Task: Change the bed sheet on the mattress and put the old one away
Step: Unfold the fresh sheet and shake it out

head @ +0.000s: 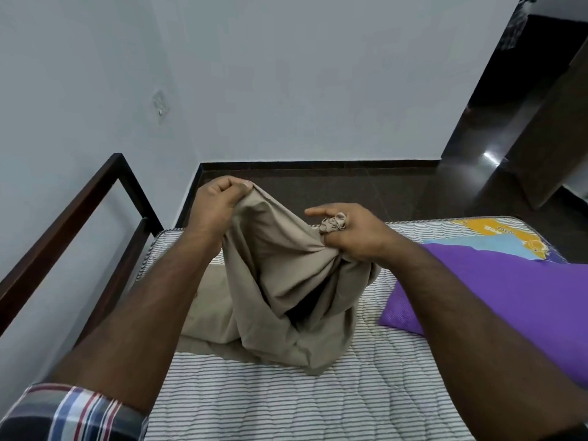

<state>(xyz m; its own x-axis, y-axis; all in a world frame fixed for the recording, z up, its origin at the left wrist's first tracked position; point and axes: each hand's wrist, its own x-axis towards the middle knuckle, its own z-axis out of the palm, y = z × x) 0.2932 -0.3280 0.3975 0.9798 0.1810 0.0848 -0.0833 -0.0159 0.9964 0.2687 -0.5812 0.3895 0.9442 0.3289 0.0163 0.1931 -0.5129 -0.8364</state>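
One dark bed rail [79, 205] stands at the left. One left hand [216, 205] pinches one beige sheet [286, 288], lifted above one striped mattress [286, 402]; one right hand [353, 232] clutches its gathered edge. One purple pillow [496, 288] lies rightmost.

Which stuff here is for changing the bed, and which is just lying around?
For the job:
beige sheet, gripped by the left hand and right hand
striped mattress

Just there:
purple pillow
dark bed rail
wall switch
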